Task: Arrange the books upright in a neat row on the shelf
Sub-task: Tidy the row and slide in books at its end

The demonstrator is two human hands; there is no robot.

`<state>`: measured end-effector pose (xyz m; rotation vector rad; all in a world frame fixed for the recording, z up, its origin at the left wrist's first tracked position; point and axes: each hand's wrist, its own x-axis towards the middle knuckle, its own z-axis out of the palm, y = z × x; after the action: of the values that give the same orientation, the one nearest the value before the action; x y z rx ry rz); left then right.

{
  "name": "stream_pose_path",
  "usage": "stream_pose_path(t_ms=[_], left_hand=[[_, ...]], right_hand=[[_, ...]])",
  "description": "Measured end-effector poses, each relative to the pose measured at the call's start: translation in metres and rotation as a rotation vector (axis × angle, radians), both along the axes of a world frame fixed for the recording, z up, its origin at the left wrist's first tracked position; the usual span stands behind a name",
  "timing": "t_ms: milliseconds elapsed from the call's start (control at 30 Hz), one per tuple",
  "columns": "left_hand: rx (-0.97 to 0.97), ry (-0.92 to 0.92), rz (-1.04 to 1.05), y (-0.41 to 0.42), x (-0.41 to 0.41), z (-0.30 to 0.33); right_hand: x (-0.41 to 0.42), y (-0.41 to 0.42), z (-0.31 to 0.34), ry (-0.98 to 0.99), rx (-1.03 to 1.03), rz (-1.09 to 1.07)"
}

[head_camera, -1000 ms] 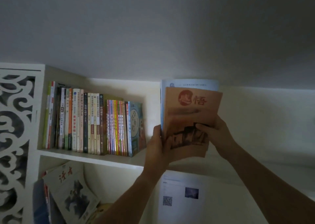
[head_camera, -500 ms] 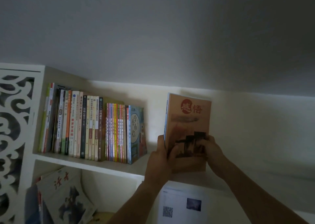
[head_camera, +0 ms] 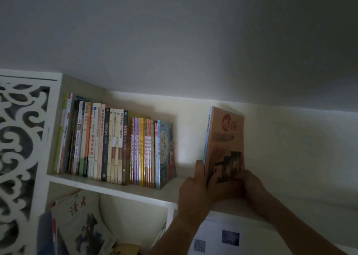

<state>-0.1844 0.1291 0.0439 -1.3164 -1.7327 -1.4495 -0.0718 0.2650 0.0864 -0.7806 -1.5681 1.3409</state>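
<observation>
An orange paperback (head_camera: 224,144) with a matte cover, a red disc and dark brush-style characters near its top and a dark blocky ink picture lower down, stands upright on the white shelf (head_camera: 116,187), well apart from the row of books (head_camera: 116,146) at the left end. A thin pale-blue book (head_camera: 206,138) is pressed flat against its left face, showing only as a narrow edge. The left hand (head_camera: 193,190) grips the lower left edge of the pair, thumb lying up along the blue edge and fingers (head_camera: 213,179) curled across the orange cover. The right hand (head_camera: 251,185) holds the lower right corner, its fingers bent round the cover's edge. The row is made of slim, flat-spined paperbacks packed spine-out: green and white at the far left, then orange, cream and black spines, then a cluster of thin pink, yellow and red ones, closed by a blue-edged picture book (head_camera: 165,154) whose illustrated cover leans slightly against the rest. The shelf is smooth painted board with squared edges. At the far left is a white fretwork panel (head_camera: 19,148) cut in curling scrolls. In the compartment below, a glossy magazine (head_camera: 83,221) with red brush lettering leans at a slant, and a white printed sheet (head_camera: 217,237) with a QR code sits under the arms.
</observation>
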Motion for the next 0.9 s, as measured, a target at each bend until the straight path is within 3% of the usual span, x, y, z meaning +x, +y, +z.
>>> stream_pose_path(t_ms=[100,233,367,467,700,900], left_hand=[[0.09,0.026,-0.024,-0.015,-0.003,0.0],[0.185,0.017,-0.008,-0.065,-0.021,0.0],[0.208,0.121,0.176,-0.13,-0.057,-0.004],[0.188,0.051,0.216,-0.182,-0.08,-0.012],[0.229,-0.042,0.478,-0.273,-0.13,-0.021],[0.167,-0.099,0.559,-0.301,-0.152,-0.026]], right_hand=[[-0.003,-0.017,0.0,-0.045,0.02,0.04],[-0.021,-0.062,0.004,-0.082,0.196,0.165],[-0.077,-0.121,0.017,-0.108,0.684,0.151],[-0.126,-0.164,0.024,-0.174,0.983,0.148],[-0.184,-0.228,0.025,-0.436,1.224,-0.146],[-0.199,-0.207,0.024,-0.57,1.319,-0.369]])
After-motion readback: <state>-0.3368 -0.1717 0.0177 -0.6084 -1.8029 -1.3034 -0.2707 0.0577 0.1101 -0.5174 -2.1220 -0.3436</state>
